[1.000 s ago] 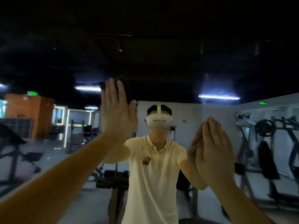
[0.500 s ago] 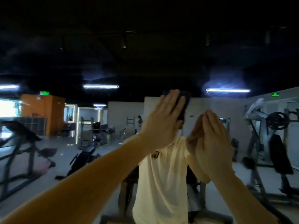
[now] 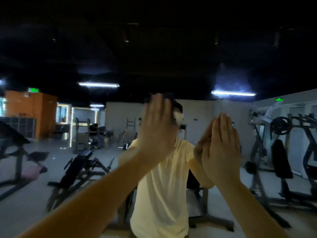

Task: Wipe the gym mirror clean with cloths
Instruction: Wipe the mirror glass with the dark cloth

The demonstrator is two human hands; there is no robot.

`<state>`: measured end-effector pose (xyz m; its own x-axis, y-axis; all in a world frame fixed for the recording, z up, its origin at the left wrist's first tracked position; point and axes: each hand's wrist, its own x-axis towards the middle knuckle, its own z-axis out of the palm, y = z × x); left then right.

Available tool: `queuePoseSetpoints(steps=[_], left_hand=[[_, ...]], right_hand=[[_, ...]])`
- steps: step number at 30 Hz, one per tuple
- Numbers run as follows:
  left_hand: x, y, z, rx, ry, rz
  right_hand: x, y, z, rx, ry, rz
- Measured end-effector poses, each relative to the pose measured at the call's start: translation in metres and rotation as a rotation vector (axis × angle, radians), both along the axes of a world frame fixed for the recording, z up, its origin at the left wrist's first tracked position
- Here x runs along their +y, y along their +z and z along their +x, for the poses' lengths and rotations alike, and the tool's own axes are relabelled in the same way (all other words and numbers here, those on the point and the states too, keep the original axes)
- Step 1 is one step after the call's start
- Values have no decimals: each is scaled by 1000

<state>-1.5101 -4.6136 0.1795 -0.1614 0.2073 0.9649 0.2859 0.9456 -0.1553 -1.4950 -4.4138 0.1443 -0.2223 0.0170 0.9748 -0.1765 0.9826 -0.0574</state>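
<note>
While flat, left hand (image 3: 157,131) against cloth (image 3: 169,97).

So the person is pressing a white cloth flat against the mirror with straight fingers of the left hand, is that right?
Not quite. The cloth is dark, almost black, not white. The head view shows it peeking out above the straight fingers of the left hand, which presses it flat against the mirror.

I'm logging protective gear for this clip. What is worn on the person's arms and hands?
No gloves, watch or rings show on the left hand or right hand, though the left is motion-blurred. The left forearm and right forearm are bare. The mirror reflects a pale short-sleeved shirt.
</note>
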Motion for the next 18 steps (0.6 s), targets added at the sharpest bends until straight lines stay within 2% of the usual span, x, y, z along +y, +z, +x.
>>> queuePoseSetpoints(steps=[4, 6, 8, 12, 15, 18], left_hand=[[73, -17, 2, -32, -10, -382], [60, -15, 0, 13, 19, -444], [26, -11, 0, 39, 25, -419], [-80, -1, 2, -11, 91, -77], [-181, 1, 5, 18, 148, 224], [-225, -18, 10, -74, 123, 588]], right_hand=[[16, -1, 2, -41, 53, 34], [21, -1, 8, -45, 93, 59], [18, -2, 12, -16, 114, 50], [-11, -11, 8, 28, 84, 48], [-32, -20, 1, 8, 72, 62], [-45, -21, -1, 23, 58, 5]])
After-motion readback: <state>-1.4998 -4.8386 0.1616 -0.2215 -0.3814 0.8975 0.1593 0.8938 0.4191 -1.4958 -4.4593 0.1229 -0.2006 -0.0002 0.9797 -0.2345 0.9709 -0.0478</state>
